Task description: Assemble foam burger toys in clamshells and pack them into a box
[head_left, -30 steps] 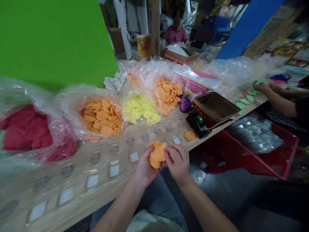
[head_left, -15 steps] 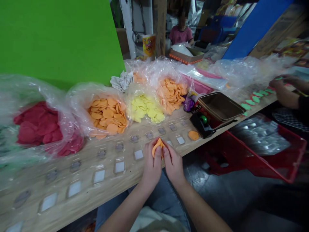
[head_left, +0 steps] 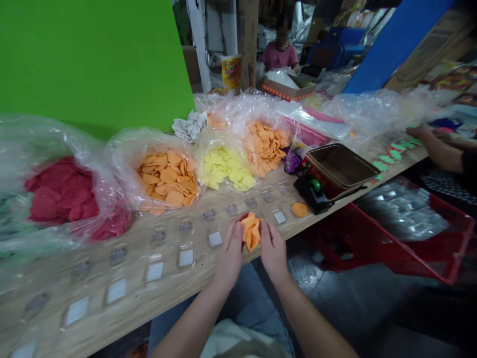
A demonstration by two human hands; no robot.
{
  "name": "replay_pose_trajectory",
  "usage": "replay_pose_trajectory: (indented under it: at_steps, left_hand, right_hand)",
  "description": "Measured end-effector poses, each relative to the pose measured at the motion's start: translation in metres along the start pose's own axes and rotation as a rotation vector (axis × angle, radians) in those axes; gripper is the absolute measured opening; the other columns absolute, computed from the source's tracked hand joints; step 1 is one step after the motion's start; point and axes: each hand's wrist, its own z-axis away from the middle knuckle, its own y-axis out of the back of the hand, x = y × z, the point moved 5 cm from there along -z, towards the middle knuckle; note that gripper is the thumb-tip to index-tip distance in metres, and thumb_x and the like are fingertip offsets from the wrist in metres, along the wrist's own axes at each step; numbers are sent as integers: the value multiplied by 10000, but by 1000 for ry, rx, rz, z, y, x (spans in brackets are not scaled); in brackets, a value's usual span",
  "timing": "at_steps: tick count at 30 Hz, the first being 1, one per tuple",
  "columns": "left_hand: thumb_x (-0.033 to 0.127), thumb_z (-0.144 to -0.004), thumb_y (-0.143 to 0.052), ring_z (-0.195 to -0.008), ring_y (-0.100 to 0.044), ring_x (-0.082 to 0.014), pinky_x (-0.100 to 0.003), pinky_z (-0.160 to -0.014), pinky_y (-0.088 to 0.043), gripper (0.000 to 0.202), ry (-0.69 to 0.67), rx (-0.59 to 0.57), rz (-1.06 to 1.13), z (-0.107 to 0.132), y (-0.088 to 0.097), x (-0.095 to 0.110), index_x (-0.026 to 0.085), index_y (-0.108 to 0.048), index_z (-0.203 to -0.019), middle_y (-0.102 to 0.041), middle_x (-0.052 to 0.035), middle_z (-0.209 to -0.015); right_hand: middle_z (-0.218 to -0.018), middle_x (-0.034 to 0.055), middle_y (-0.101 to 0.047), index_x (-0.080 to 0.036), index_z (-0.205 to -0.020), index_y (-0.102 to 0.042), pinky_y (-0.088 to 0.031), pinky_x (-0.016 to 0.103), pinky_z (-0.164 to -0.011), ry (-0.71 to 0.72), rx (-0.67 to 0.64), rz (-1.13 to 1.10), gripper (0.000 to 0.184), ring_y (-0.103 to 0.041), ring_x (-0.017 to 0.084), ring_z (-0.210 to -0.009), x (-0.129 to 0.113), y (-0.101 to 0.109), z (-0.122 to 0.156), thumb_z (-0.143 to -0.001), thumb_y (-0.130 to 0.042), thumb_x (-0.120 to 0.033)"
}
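A small stack of orange discs (head_left: 251, 230) stands on edge between my two hands, just above the near edge of the wooden table (head_left: 134, 308). My left hand (head_left: 230, 256) is closed on the stack's left side. On the right side, my right hand (head_left: 273, 248) pinches it with fingers and thumb. A single orange disc (head_left: 299, 209) lies on the table to the right. Rows of small square plastic pieces (head_left: 185, 257) cover the table in front of me.
Clear bags hold red discs (head_left: 63, 196), orange discs (head_left: 167, 180), yellow discs (head_left: 225, 171) and more orange discs (head_left: 265, 141). A scale with a metal tray (head_left: 335, 171) stands at right. Below is a red crate (head_left: 402, 228). Another person's arm (head_left: 436, 146) reaches over green pieces (head_left: 387, 158).
The stack was lying flat in my left hand, was then squeezed between both hands, and now fans out on edge. My hands moved slightly forward over the table.
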Motion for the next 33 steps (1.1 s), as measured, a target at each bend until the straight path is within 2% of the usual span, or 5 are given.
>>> replay_pose_trajectory:
  at_steps: [6, 13, 21, 26, 33]
  left_hand:
    - [425, -788, -535, -1061, -500, -220, -364, -848, -436, 380, -111, -22, -242, 1, 2, 8, 221, -521, -1109, -530, -90, -1150]
    - [328, -786, -549, -921, -512, -199, -356, -837, -401, 174, -374, 60, -700, 8, -4, 35, 183, -580, -875, -567, -66, -915]
    - [413, -761, -569, -799, -579, -162, -271, -718, -448, 308, 191, 206, 234, -14, 13, -4, 137, -611, -892, -634, -60, -878]
    - [359, -706, -658, -789, -585, -142, -224, -705, -446, 278, 197, 227, 400, -16, 13, 2, 123, -644, -851, -647, -57, -848]
    - [369, -850, -463, -896, -605, -201, -367, -748, -499, 233, 405, 123, 955, -26, 12, -5, 206, -595, -951, -655, -53, -947]
  right_hand:
    - [-856, 35, -638, -181, -915, -597, -472, 274, -657, -306, 79, -438, 302, -596, 165, -762, 28, 3, -9, -775, -529, -440]
    - [-832, 33, -630, -178, -883, -616, -436, 269, -727, -8, 30, -4, 292, -560, 157, -777, 6, 6, -2, -827, -461, -419]
    - [-962, 45, -655, -190, -961, -586, -488, 248, -619, -366, 24, -420, 325, -618, 166, -804, 26, -7, -5, -784, -507, -451]
    - [-949, 74, -672, -177, -1024, -601, -518, 291, -598, -488, -201, -539, 501, -638, 196, -829, 16, -12, -7, -822, -372, -574]
    - [-1151, 73, -584, -210, -1130, -501, -463, 376, -876, -97, 145, -407, 371, -565, 200, -1035, 1, 7, 0, -796, -543, -365]
